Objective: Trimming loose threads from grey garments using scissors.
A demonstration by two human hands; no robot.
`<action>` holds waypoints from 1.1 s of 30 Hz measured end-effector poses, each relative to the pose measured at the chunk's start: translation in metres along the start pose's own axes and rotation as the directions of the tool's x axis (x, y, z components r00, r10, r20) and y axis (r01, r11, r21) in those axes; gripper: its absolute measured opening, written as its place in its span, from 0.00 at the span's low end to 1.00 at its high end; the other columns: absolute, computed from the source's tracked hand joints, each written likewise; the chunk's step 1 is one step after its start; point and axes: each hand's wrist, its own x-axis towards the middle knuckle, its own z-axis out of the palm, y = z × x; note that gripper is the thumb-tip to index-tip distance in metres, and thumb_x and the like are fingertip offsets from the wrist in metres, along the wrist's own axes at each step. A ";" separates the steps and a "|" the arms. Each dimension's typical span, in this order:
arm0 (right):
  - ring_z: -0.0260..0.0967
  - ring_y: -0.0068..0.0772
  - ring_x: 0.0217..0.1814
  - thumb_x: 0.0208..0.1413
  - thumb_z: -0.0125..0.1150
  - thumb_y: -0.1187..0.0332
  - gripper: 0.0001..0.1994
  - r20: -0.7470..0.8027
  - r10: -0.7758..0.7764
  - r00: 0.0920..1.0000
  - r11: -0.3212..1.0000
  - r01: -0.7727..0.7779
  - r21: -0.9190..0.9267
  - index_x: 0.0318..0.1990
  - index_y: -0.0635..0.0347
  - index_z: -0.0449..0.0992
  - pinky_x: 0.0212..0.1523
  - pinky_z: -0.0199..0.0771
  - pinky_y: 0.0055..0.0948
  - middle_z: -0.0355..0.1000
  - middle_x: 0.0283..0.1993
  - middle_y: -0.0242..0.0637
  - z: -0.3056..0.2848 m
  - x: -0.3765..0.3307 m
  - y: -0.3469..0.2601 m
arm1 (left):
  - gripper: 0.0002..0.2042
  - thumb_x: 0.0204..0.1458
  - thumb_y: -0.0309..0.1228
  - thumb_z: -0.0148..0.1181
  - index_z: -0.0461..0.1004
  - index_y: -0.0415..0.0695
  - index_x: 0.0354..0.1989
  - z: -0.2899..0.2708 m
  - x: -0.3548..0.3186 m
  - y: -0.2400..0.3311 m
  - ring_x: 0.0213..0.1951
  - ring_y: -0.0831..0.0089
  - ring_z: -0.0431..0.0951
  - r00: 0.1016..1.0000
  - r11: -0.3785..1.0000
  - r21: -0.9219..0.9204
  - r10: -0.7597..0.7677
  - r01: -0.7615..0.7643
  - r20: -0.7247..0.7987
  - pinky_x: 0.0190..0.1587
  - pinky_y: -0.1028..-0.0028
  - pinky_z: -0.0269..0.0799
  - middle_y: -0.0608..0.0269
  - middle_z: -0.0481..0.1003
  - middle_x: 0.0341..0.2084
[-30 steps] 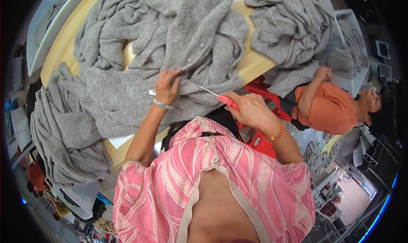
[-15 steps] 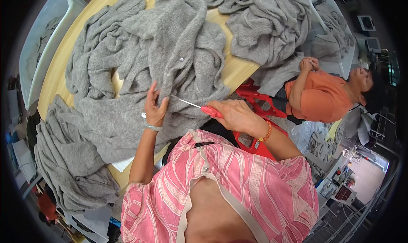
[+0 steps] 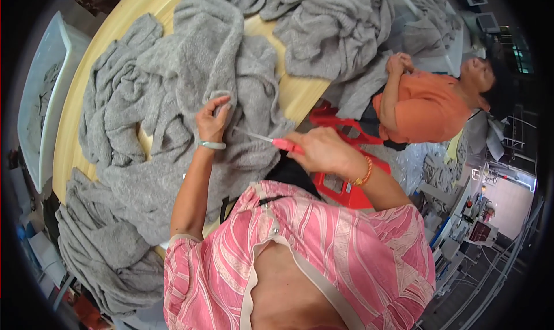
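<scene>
My left hand (image 3: 212, 121) is closed, thumb and index finger pinching a fold of a grey knit garment (image 3: 199, 56) spread over the table. My right hand (image 3: 323, 150) is wrapped round the red handle of a tool (image 3: 288, 146) with a thin metal blade. Whether it is a pair of scissors I cannot tell. The blade points left toward the garment, its tip just right of my left wrist. A lower part of the grey knit (image 3: 153, 185) drapes over the near table edge toward my lap.
More grey knits (image 3: 334, 32) heap at the far right of the wooden table (image 3: 72, 128), and another pile (image 3: 109, 249) lies near left. A white bin (image 3: 49, 99) stands at left. Red plastic stools (image 3: 349, 194) and a seated person in orange (image 3: 427, 107) are at right.
My left hand has moved up along the garment and now pinches a fold there. My right hand still holds the red-handled tool. The whole view has shifted somewhat.
</scene>
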 end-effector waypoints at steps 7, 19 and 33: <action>0.70 0.51 0.44 0.48 0.62 0.65 0.22 -0.337 0.062 0.939 0.956 0.041 0.290 0.51 0.59 0.67 0.44 0.70 0.41 0.71 0.42 0.48 0.042 0.028 0.074 | 0.30 0.41 0.30 0.66 0.66 0.44 0.57 -0.022 -0.024 0.024 0.48 0.56 0.70 0.936 0.842 0.411 0.287 -0.349 0.206 0.52 0.65 0.64 0.52 0.71 0.44; 0.69 0.51 0.44 0.46 0.56 0.75 0.14 -0.444 -0.052 0.895 0.963 0.162 0.216 0.42 0.56 0.67 0.40 0.69 0.44 0.70 0.38 0.45 0.108 0.049 0.081 | 0.51 0.26 0.36 0.72 0.53 0.45 0.65 -0.034 -0.061 0.026 0.52 0.55 0.64 0.886 0.437 0.793 0.022 -0.425 0.462 0.54 0.57 0.53 0.52 0.67 0.48; 0.71 0.48 0.41 0.46 0.56 0.75 0.13 -0.715 -0.243 0.656 0.823 0.529 0.206 0.43 0.59 0.69 0.40 0.71 0.35 0.71 0.38 0.42 -0.030 0.015 -0.060 | 0.18 0.37 0.24 0.69 0.74 0.39 0.40 -0.054 -0.057 0.157 0.41 0.72 0.71 0.740 0.758 -0.112 0.652 -0.643 0.163 0.45 0.76 0.64 0.63 0.71 0.37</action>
